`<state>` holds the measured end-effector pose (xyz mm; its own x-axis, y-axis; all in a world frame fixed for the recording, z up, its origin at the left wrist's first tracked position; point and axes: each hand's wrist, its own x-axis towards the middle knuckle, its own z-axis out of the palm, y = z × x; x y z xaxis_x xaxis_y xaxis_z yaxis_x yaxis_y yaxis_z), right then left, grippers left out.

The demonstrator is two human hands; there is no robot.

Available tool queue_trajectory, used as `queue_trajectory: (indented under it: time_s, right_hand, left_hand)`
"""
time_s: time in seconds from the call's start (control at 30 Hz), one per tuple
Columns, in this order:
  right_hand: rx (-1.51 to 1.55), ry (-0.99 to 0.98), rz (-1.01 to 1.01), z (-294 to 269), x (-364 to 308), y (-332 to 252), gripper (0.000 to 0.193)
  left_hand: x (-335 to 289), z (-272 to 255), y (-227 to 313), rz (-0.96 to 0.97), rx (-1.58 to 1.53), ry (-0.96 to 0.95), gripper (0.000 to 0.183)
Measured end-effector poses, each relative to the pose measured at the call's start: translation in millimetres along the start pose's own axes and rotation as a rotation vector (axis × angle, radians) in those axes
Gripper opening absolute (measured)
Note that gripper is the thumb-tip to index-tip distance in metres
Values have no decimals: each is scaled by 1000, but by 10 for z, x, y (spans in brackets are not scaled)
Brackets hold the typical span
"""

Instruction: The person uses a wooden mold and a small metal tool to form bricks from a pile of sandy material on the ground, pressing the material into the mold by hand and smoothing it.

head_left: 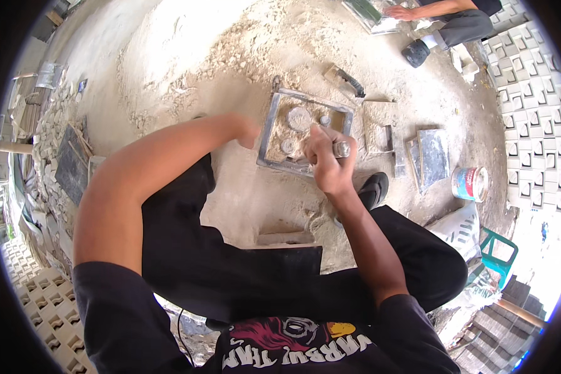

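Note:
A grey rectangular mould frame (265, 140) lies on the ground before me, filled with pale, sandy mix. Round shapes stand up inside it, among them a large pale disc (299, 118) and a smaller grey knob (325, 120). Over the frame's right part, my right hand (332, 163) is closed around a tool with a rounded end (341, 149); the rest of the tool is hidden under the hand. My left hand (248, 133) hangs just left of the frame, bent at the wrist. Its fingers are mostly hidden and I see nothing held there.
Loose sandy mix (243, 50) heaps beyond the frame. A brush-like tool (349, 81) and a flat mould piece (379, 124) lie right of it. Farther right are dark boards (431, 159), a paint bucket (470, 184) and a green stool (500, 252). Another person's hand (400, 12) works at the far right.

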<state>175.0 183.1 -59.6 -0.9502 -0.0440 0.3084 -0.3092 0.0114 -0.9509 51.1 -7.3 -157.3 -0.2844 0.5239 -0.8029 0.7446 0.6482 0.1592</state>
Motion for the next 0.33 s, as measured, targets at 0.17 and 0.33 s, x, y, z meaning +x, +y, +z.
queue_trajectory:
  time_s: [0.17,0.33]
  right_hand:
    - [-113,-9,209,227,104,-286,44]
    - [-49,-12,180,149,189,-366,42]
  left_hand:
    - [-221,-156,57,-22,25,-55,52]
    - [-69,12,-91,-47,17,-38,55]
